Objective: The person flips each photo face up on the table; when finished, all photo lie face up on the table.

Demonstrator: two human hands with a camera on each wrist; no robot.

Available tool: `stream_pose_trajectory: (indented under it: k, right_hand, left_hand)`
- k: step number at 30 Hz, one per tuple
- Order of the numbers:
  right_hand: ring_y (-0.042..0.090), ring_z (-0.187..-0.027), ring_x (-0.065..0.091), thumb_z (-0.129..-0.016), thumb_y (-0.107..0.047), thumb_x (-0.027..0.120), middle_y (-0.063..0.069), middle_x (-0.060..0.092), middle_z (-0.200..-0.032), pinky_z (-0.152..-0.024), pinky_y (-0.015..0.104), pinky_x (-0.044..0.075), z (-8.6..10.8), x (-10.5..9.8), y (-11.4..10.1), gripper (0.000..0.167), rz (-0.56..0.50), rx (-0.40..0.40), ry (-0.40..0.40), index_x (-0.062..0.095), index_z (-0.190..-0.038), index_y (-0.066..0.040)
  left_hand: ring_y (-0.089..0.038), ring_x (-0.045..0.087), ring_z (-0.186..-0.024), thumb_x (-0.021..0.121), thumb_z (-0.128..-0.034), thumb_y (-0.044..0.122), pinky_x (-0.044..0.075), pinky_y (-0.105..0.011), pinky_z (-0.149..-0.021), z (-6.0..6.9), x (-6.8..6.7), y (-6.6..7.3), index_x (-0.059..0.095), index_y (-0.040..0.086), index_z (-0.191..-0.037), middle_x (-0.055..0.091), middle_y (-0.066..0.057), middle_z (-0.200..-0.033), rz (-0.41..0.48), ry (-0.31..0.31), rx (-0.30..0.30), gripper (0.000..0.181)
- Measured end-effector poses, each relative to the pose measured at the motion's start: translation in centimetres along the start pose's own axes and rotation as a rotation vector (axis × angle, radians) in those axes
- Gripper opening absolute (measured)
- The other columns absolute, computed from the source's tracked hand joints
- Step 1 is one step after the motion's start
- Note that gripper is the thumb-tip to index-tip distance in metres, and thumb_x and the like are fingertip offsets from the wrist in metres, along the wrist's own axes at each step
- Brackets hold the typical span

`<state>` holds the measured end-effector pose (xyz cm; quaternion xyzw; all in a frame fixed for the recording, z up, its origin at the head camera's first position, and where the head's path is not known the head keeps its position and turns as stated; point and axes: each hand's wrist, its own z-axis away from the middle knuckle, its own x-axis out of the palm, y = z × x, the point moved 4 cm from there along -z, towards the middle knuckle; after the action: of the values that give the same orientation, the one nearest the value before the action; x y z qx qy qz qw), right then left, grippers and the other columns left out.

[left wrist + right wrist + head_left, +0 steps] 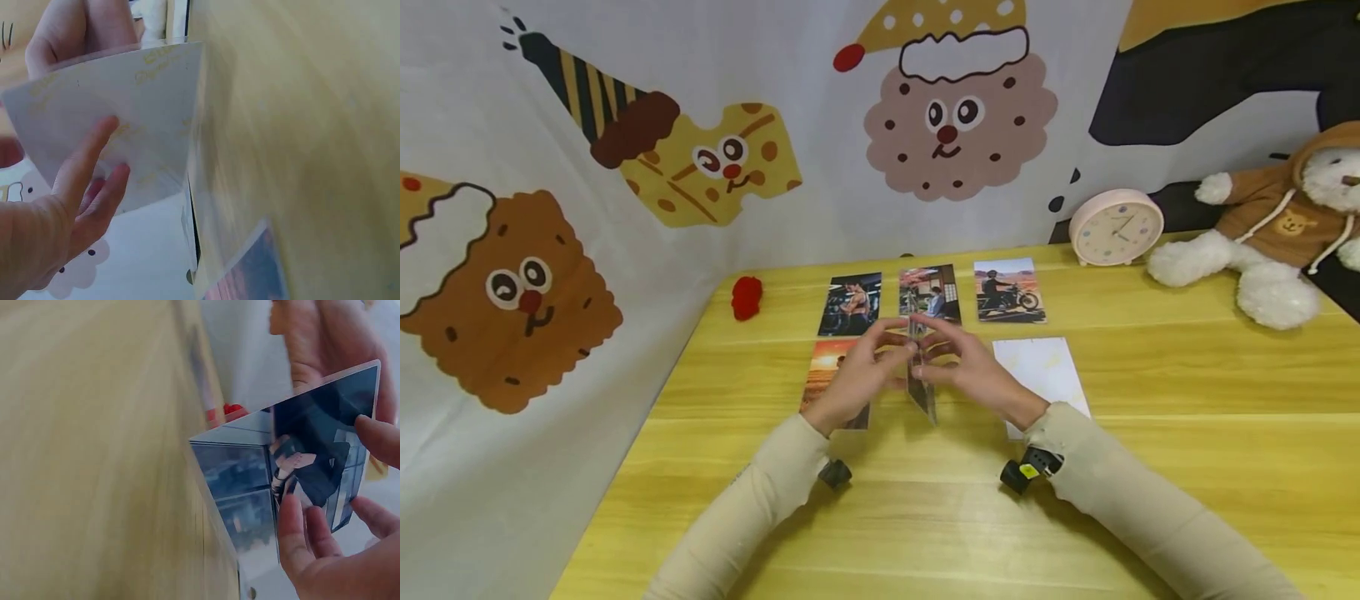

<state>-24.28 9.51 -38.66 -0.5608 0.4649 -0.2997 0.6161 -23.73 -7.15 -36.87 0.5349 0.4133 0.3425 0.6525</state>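
Between my two hands a photo card (922, 400) stands on edge above the table. My left hand (867, 371) holds it from the left, and its fingers lie against the white back (150, 87) with faint yellow print. From the right, my right hand (973, 371) grips it, with fingertips on the picture side (325, 419), which shows a dark-clothed figure by windows. A sunset photo (822, 367) lies partly hidden under my left hand. Near my right wrist is a face-down white card (1047, 375).
Behind my hands lie a gym photo (850, 307), a photo of a seated person (943, 292) and a motorcycle photo (1011, 292). A red fuzzy object (747, 298) sits at the back left. A pink clock (1116, 227) and a teddy bear (1273, 225) are at the back right.
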Motion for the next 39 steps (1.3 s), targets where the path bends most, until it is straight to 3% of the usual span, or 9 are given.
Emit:
stream_pose_trajectory:
  k: [8,14,18,22,23,26,30,34,39]
  right_hand:
    - [0.033,-0.114,0.058,-0.08,-0.015,0.084,0.016,0.055,-0.129,-0.078,0.036,0.056,0.1,0.1,-0.1,0.073,0.33,-0.059,0.062,0.053,-0.147,-0.019]
    - [0.034,-0.114,0.056,-0.08,-0.027,0.085,0.019,0.048,-0.139,-0.09,0.049,0.052,0.4,-0.6,0.3,0.07,0.498,0.008,0.101,0.056,-0.144,-0.022]
    - [0.03,-0.109,0.06,-0.082,-0.029,0.083,0.017,0.051,-0.136,-0.089,0.046,0.054,0.5,-1.3,0.5,0.071,0.445,0.051,0.085,0.054,-0.146,-0.025]
    - [0.023,-0.089,0.064,-0.087,-0.019,0.079,0.015,0.064,-0.106,-0.081,0.036,0.054,0.8,-2.1,0.6,0.075,0.267,0.051,0.034,0.043,-0.152,-0.026]
    - [0.022,-0.083,0.064,-0.087,-0.014,0.077,0.014,0.066,-0.098,-0.078,0.034,0.054,0.9,-2.2,0.7,0.077,0.233,0.045,0.025,0.041,-0.154,-0.025]
    - [0.021,-0.067,0.062,-0.085,-0.006,0.076,0.011,0.064,-0.079,-0.069,0.031,0.054,1.3,-2.7,0.7,0.081,0.2,0.037,0.016,0.038,-0.156,-0.019]
    - [0.022,-0.061,0.065,-0.084,-0.005,0.078,0.007,0.062,-0.075,-0.06,0.034,0.057,1.6,-2.8,1.0,0.081,0.243,0.085,-0.027,0.039,-0.154,-0.014]
    - [0.023,-0.057,0.067,-0.085,-0.008,0.079,0.006,0.063,-0.073,-0.056,0.036,0.057,1.7,-2.6,1.1,0.08,0.328,0.138,-0.089,0.038,-0.154,-0.011]
    - [0.021,-0.053,0.066,-0.085,-0.009,0.078,0.006,0.064,-0.069,-0.052,0.032,0.053,1.4,-2.2,1.3,0.08,0.44,0.187,-0.133,0.037,-0.153,-0.004]
  left_hand:
    - [-0.036,0.064,-0.119,0.055,-0.096,-0.001,0.053,-0.03,-0.075,0.3,-0.5,-0.2,0.032,0.015,-0.153,0.055,-0.017,-0.138,-0.128,0.108,0.056,0.063]
    - [-0.019,0.062,-0.093,0.052,-0.0904,-0.012,0.045,-0.026,-0.065,0.7,-1.2,-0.8,0.037,0.014,-0.151,0.051,-0.019,-0.135,-0.107,0.164,0.074,0.068]
    - [-0.016,0.06,-0.093,0.05,-0.0882,-0.015,0.043,-0.023,-0.057,0.8,-1.6,-1.1,0.037,0.013,-0.152,0.045,-0.019,-0.146,-0.042,0.17,0.05,0.071]
    - [-0.023,0.062,-0.097,0.052,-0.0879,-0.013,0.046,-0.021,-0.055,0.8,-1.9,-1.5,0.037,0.017,-0.153,0.04,-0.016,-0.156,0.01,0.173,0.01,0.073]
    - [-0.025,0.063,-0.102,0.054,-0.0883,-0.011,0.048,-0.021,-0.057,0.8,-1.9,-1.6,0.037,0.018,-0.153,0.039,-0.015,-0.157,-0.017,0.165,0.001,0.073]
    - [-0.024,0.059,-0.086,0.059,-0.0887,-0.006,0.047,-0.023,-0.064,0.6,-1.7,-1.5,0.042,0.021,-0.151,0.059,-0.012,-0.124,-0.167,0.111,-0.022,0.07]
    - [-0.017,0.054,-0.067,0.067,-0.0906,0.001,0.048,-0.027,-0.061,0.5,-1.4,-1.6,0.048,0.024,-0.148,0.052,-0.005,-0.088,-0.421,0.013,-0.074,0.065]
    - [-0.016,0.067,-0.066,0.07,-0.0926,0.009,0.053,-0.028,-0.059,0.3,-1.0,-2.0,0.049,0.023,-0.148,0.065,-0.008,-0.09,-0.606,-0.075,-0.117,0.061]
    - [-0.014,0.062,-0.056,0.072,-0.0916,0.014,0.047,-0.026,-0.054,-0.3,-0.4,-2.0,0.053,0.019,-0.145,0.066,-0.002,-0.071,-0.797,-0.103,-0.107,0.057]
